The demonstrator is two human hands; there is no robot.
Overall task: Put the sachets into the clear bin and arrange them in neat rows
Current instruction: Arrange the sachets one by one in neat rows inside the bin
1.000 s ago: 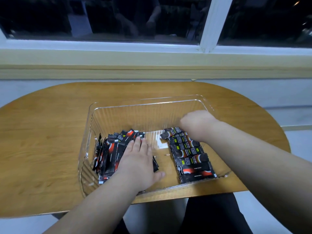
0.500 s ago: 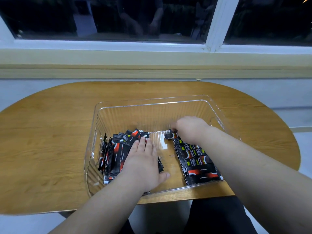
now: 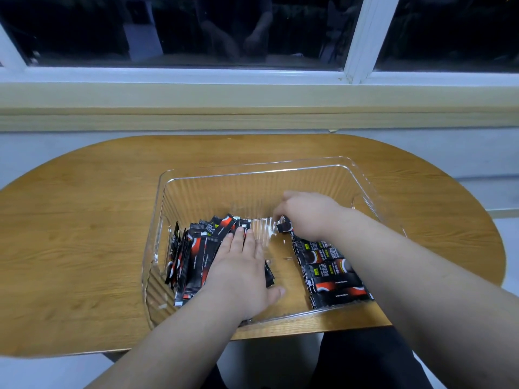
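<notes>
On the wooden bench [image 3: 84, 234], below the window [image 3: 196, 29]: clear bin [image 3: 254, 170] with ribbed walls, near the front edge, slightly right of centre. Every sachet in view is inside it, black with red and white print, in two groups with a bare strip of bin floor between them. Left pile [image 3: 193, 256]: sachets on edge, leaning on each other, packed toward the bin's left wall, tops uneven, a few at the far end fanned out. Right row [image 3: 334, 276]: sachets flat, overlapped like shingles, running from the near wall toward the far wall along the right side. Left hand [image 3: 241, 272]: palm down, fingers straight and together, pressing on the right flank of the left pile, thumb out over the bare floor; it grips nothing. Right hand [image 3: 307, 213]: at the far end of the right row, fingers curled down, pinching the end sachet [image 3: 285, 227], whose dark tip sticks out from under the fingers. Right forearm covers part of the right row, so the count there can't be told. Both forearms bare, coming in over the near edge.
</notes>
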